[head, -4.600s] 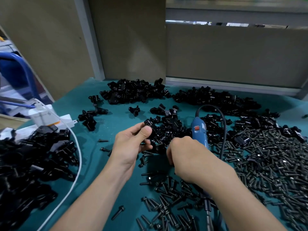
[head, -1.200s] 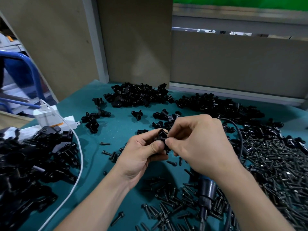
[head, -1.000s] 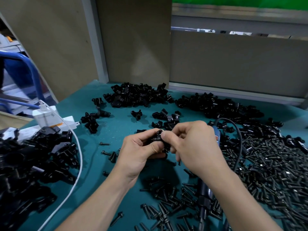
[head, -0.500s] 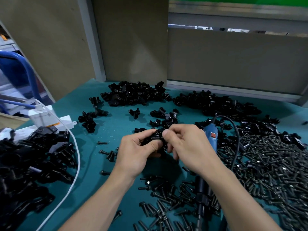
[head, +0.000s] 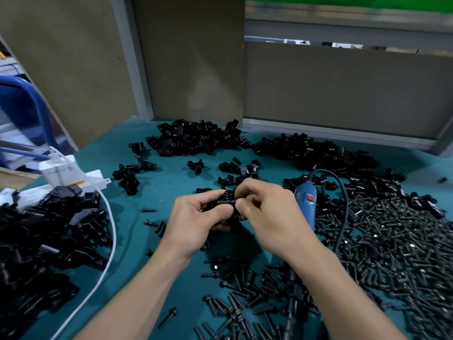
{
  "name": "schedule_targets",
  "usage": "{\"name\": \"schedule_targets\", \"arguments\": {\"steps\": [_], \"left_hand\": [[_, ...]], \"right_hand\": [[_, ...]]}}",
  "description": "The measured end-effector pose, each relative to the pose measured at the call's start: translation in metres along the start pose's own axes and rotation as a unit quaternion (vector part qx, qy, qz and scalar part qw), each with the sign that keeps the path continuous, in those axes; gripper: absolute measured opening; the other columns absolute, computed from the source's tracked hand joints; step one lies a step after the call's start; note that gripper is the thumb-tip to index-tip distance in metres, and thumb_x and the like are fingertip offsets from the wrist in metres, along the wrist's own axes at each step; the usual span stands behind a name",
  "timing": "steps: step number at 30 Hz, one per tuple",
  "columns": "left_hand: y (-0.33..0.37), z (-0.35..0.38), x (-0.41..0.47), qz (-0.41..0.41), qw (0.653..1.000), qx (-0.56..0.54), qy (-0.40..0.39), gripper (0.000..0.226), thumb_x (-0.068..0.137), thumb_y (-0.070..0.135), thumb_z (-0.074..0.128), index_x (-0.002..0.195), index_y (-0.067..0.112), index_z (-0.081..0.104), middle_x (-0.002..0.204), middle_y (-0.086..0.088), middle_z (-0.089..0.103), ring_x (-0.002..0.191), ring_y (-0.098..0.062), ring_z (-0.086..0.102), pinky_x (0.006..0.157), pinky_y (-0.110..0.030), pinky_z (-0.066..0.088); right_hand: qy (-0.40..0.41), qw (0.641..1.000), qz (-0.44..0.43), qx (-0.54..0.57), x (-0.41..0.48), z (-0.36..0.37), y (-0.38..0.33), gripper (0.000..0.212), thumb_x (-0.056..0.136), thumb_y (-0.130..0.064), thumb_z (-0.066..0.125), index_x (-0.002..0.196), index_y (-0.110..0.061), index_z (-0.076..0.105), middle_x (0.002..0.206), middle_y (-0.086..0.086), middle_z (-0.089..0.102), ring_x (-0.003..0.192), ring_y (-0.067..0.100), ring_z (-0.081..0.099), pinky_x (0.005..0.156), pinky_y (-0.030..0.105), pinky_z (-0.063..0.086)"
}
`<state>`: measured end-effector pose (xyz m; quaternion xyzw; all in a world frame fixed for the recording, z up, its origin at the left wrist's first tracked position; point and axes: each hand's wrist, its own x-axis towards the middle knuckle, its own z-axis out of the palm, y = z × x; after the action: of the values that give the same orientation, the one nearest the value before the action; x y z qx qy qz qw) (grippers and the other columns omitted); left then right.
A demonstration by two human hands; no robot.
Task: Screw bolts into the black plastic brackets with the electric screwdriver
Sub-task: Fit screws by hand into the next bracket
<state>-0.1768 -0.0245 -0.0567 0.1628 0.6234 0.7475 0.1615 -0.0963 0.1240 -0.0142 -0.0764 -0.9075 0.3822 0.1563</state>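
My left hand [head: 196,222] grips a black plastic bracket [head: 224,201] above the middle of the green table. My right hand [head: 269,217] pinches a small dark bolt [head: 234,201] against the bracket's side, thumb and forefinger at its head. The blue electric screwdriver [head: 305,204] lies on the table just right of my right hand, its black cord looping behind it and its black front end pointing toward me. Neither hand touches it.
Loose bolts [head: 392,241] cover the table's right side and front. Heaps of black brackets [head: 196,138] lie along the back, and a larger heap [head: 44,241] sits at the left. A white power strip [head: 73,177] and white cable [head: 107,241] lie at left.
My right hand let go of the screwdriver, which now lies on the table, and came to the bracket with a bolt. In the last second both hands sank slightly toward the table.
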Motion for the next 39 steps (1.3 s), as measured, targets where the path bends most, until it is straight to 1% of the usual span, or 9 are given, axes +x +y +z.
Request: {"name": "schedule_targets", "arguments": {"steps": [9, 14, 17, 19, 23, 25, 31, 35, 39], "left_hand": [[-0.007, -0.001, 0.002, 0.001, 0.999, 0.044, 0.023, 0.041, 0.084, 0.007, 0.081, 0.125, 0.007, 0.073, 0.096, -0.008, 0.08, 0.078, -0.018, 0.076, 0.068, -0.03, 0.061], [-0.004, -0.002, -0.002, -0.003, 0.991, 0.09, -0.096, 0.024, 0.083, 0.005, 0.084, 0.1, 0.022, 0.081, 0.093, -0.011, 0.078, 0.079, -0.025, 0.075, 0.075, -0.039, 0.064], [-0.003, -0.004, 0.0, -0.011, 0.995, 0.074, -0.065, 0.027, 0.077, 0.003, 0.087, 0.096, 0.022, 0.081, 0.095, -0.011, 0.079, 0.084, -0.027, 0.076, 0.075, -0.039, 0.064], [-0.004, -0.004, 0.001, -0.026, 0.999, 0.04, -0.023, 0.026, 0.079, -0.001, 0.084, 0.098, 0.016, 0.08, 0.092, -0.007, 0.079, 0.078, -0.02, 0.074, 0.066, -0.03, 0.061], [-0.002, -0.004, 0.006, -0.035, 0.997, -0.042, 0.046, 0.018, 0.088, -0.001, 0.075, 0.101, 0.011, 0.073, 0.075, 0.003, 0.071, 0.063, -0.008, 0.064, 0.06, -0.021, 0.057], [-0.001, -0.005, 0.007, -0.047, 0.994, -0.079, 0.058, 0.013, 0.092, 0.002, 0.072, 0.1, 0.012, 0.073, 0.072, 0.005, 0.068, 0.061, -0.006, 0.063, 0.06, -0.02, 0.057], [0.001, -0.008, 0.008, -0.089, 0.988, -0.127, 0.022, 0.009, 0.093, 0.002, 0.068, 0.101, 0.003, 0.07, 0.075, 0.002, 0.069, 0.065, -0.006, 0.065, 0.063, -0.019, 0.057], [0.002, -0.009, 0.007, -0.093, 0.987, -0.132, 0.018, 0.022, 0.088, 0.004, 0.071, 0.109, -0.003, 0.069, 0.085, -0.003, 0.076, 0.064, -0.007, 0.066, 0.06, -0.018, 0.057], [0.002, -0.009, 0.007, -0.084, 0.99, -0.115, -0.006, 0.036, 0.076, 0.014, 0.076, 0.108, 0.0, 0.068, 0.085, -0.003, 0.075, 0.063, -0.007, 0.065, 0.06, -0.019, 0.057]], "right_hand": [[0.041, 0.999, 0.01, -0.015, -0.004, 0.017, -0.001, 0.021, 0.104, -0.023, 0.052, 0.086, -0.028, 0.06, 0.063, -0.008, 0.056, 0.068, -0.001, 0.053, 0.056, 0.013, 0.04], [0.021, 0.999, 0.034, -0.005, 0.001, 0.008, -0.001, 0.022, 0.103, -0.026, 0.058, 0.083, -0.032, 0.062, 0.069, -0.008, 0.066, 0.071, 0.006, 0.059, 0.059, 0.014, 0.044], [0.012, 0.999, 0.028, 0.015, 0.001, 0.004, -0.005, 0.02, 0.101, -0.03, 0.061, 0.082, -0.033, 0.064, 0.069, -0.006, 0.069, 0.067, 0.011, 0.06, 0.056, 0.022, 0.046], [0.014, 0.999, 0.044, -0.013, 0.002, -0.003, -0.005, 0.022, 0.1, -0.034, 0.061, 0.079, -0.03, 0.066, 0.068, -0.003, 0.07, 0.064, 0.014, 0.061, 0.057, 0.027, 0.047], [-0.208, 0.963, 0.091, -0.148, -0.002, -0.013, -0.012, 0.008, 0.089, -0.037, 0.076, 0.091, -0.031, 0.071, 0.087, -0.013, 0.068, 0.078, 0.01, 0.065, 0.068, 0.027, 0.052], [-0.298, 0.932, 0.084, -0.187, -0.008, -0.004, -0.019, 0.025, 0.08, -0.035, 0.085, 0.1, -0.034, 0.07, 0.095, -0.011, 0.064, 0.081, 0.011, 0.064, 0.069, 0.029, 0.054], [-0.338, 0.915, 0.077, -0.204, -0.01, 0.006, -0.026, 0.01, 0.084, -0.018, 0.081, 0.083, -0.02, 0.072, 0.08, -0.005, 0.064, 0.073, 0.018, 0.063, 0.071, 0.035, 0.059], [-0.268, 0.942, 0.076, -0.189, -0.006, -0.006, -0.021, 0.012, 0.08, -0.021, 0.086, 0.078, -0.022, 0.075, 0.075, -0.009, 0.069, 0.072, 0.013, 0.069, 0.066, 0.031, 0.06], [-0.041, 0.994, 0.075, -0.074, 0.003, -0.014, -0.01, 0.018, 0.079, -0.024, 0.087, 0.07, -0.031, 0.073, 0.067, -0.015, 0.07, 0.063, 0.001, 0.066, 0.055, 0.016, 0.051]]}}
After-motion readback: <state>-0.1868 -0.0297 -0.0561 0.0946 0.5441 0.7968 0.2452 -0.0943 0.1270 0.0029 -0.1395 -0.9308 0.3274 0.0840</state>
